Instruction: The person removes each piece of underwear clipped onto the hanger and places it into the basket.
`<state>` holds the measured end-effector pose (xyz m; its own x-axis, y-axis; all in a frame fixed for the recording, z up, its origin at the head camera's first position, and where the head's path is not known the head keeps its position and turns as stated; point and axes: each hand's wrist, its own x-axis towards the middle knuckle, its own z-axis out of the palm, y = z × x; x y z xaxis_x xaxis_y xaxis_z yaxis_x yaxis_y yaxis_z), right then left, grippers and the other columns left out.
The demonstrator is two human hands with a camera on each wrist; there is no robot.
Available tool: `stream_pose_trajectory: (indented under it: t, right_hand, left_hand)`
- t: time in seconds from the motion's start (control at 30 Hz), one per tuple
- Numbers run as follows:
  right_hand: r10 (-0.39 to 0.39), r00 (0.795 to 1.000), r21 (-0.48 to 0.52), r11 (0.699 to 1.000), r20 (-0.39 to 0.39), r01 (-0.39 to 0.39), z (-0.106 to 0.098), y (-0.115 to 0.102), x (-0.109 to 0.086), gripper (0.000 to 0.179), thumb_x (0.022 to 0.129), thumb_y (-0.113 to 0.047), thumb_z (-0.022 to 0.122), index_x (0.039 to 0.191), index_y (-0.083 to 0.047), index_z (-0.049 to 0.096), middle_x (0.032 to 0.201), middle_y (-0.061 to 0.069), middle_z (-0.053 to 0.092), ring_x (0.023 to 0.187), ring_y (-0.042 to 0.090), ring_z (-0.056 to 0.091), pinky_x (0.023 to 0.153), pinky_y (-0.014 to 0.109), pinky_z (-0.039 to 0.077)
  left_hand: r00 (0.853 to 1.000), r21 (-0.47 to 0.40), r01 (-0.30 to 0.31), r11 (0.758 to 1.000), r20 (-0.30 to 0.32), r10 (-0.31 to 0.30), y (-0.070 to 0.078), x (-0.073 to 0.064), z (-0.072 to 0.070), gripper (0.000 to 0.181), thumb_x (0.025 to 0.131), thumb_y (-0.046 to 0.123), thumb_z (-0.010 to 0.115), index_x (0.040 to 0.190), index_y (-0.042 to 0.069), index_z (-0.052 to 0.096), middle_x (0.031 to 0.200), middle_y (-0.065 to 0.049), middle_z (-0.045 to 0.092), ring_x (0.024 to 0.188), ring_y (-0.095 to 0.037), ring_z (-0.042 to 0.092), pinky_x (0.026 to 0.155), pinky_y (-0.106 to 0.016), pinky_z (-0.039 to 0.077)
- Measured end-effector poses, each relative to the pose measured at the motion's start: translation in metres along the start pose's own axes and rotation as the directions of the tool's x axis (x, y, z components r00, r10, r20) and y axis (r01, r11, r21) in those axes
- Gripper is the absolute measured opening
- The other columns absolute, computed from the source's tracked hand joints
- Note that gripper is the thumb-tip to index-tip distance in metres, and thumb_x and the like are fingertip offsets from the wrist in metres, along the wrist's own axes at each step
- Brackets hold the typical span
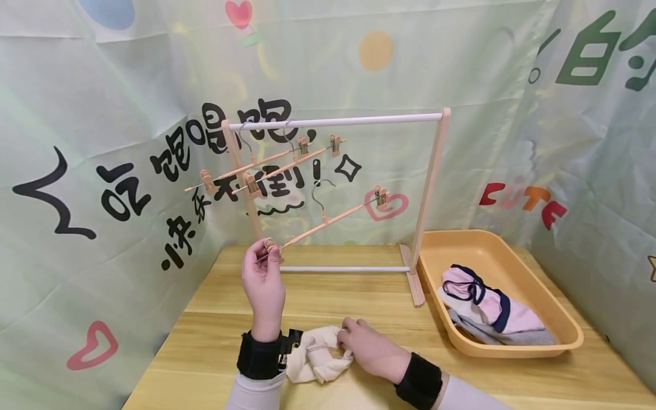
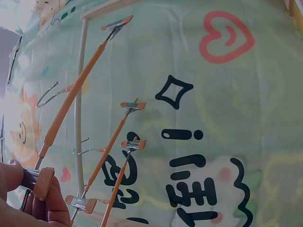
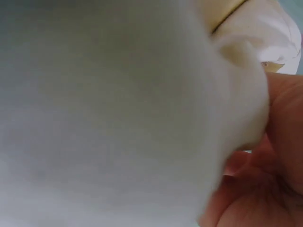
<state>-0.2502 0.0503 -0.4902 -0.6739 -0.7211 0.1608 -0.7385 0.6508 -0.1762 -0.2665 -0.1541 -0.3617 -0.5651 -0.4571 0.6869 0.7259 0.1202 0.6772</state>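
Observation:
My left hand [image 1: 263, 290] pinches the near clip of a wooden clip hanger [image 1: 328, 222] and holds it up at a slant before the rack. Its metal hook points upward, and the far clip [image 1: 381, 196] carries nothing. In the left wrist view, thumb and fingers are on the near clip [image 2: 43, 183]. Low over the table, my right hand [image 1: 376, 350] grips the edge of a crumpled cream garment [image 1: 307, 370]. Close up in the right wrist view, the cream cloth [image 3: 118, 118] fills most of the picture and covers part of the fingers.
Two more clip hangers [image 1: 284, 169] hang at the left of a wooden rack [image 1: 430, 182] with a white top bar [image 1: 359, 120]. At right stands an orange tub [image 1: 476, 239] holding pink [image 1: 520, 319] and grey clothes. Printed cloth walls enclose the wooden table [image 1: 205, 341].

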Motion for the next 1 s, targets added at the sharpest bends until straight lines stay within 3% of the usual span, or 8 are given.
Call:
stream_pose_trajectory:
  t: [0.23,0.47,0.7,1.0]
  right_hand:
    - [-0.013,0.993,0.049,0.999,-0.118,0.019,-0.008,0.003,-0.002,0.023,0.079,0.002,0.065,0.097,-0.012,0.064,0.101,0.003,0.054,0.084,0.018,0.05,0.074,0.031,0.054]
    - [-0.031,0.952,0.104,0.992,-0.304,0.066,-0.021,0.009,-0.006,0.025,0.076,0.003,0.061,0.097,-0.012,0.063,0.102,0.004,0.054,0.089,0.016,0.052,0.075,0.034,0.054]
    - [0.062,0.928,0.186,0.983,-0.368,0.008,-0.038,0.015,-0.013,0.028,0.078,0.002,0.06,0.099,-0.016,0.063,0.106,0.002,0.054,0.088,0.011,0.051,0.071,0.031,0.052]
    - [0.116,0.893,0.206,0.978,-0.436,-0.026,-0.049,0.019,-0.019,0.026,0.084,-0.002,0.058,0.104,-0.018,0.062,0.113,0.003,0.054,0.069,0.006,0.045,0.06,0.022,0.041]
  left_hand:
    - [1.0,0.0,0.002,1.0,-0.003,-0.002,0.001,0.0,0.0,0.029,0.092,0.006,0.058,0.108,-0.017,0.053,0.095,-0.012,0.054,0.081,-0.017,0.056,0.07,-0.013,0.051]
    - [1.0,0.006,0.007,1.0,0.0,-0.007,0.0,0.0,-0.001,0.03,0.092,0.007,0.058,0.109,-0.017,0.053,0.096,-0.012,0.054,0.082,-0.019,0.057,0.071,-0.013,0.051]
    - [1.0,0.019,0.01,1.0,0.002,-0.01,0.0,0.0,0.0,0.03,0.092,0.008,0.058,0.11,-0.016,0.053,0.098,-0.012,0.055,0.082,-0.018,0.057,0.071,-0.014,0.052]
    - [1.0,0.007,0.03,1.0,-0.005,-0.03,-0.001,-0.001,0.002,0.032,0.092,0.009,0.059,0.11,-0.016,0.053,0.097,-0.01,0.054,0.083,-0.018,0.057,0.071,-0.016,0.053]
